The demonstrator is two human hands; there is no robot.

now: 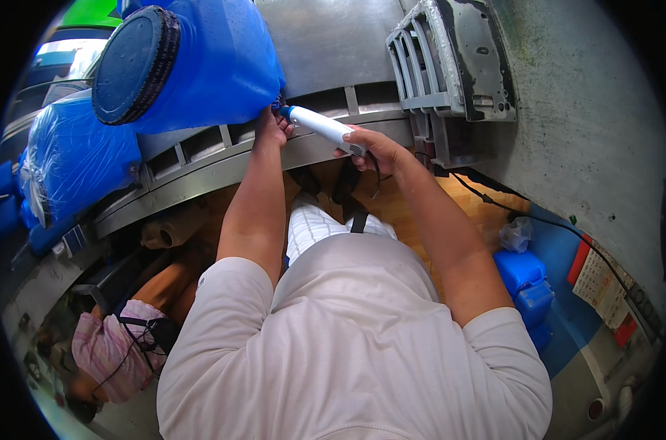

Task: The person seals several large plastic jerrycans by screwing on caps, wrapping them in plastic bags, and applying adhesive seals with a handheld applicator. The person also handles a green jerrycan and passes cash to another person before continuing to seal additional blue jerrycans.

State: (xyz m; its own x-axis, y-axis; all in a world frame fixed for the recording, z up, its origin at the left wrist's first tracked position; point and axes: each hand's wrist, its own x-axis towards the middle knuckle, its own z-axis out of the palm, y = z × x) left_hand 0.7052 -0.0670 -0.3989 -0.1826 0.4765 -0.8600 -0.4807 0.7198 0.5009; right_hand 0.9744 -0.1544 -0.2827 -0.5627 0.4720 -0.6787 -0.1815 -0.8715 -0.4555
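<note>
A big blue water jug lies tipped on the metal counter, its round dark blue cap facing left, with a dark printed band around the cap's rim. Wrapped in my right hand is a white heat gun, its blue-tipped nozzle pointing at the jug's lower right corner. A small dark fitting sits at that corner, mostly hidden. Right beside it, under the jug's edge, is my left hand with its fingers bent. What those fingers hold, if anything, is hidden.
Plastic-wrapped blue jugs stand at left. A grey slatted metal unit rises at right, near a hanging black cord. More blue jugs are by the right wall. Another person in a pink top is at lower left.
</note>
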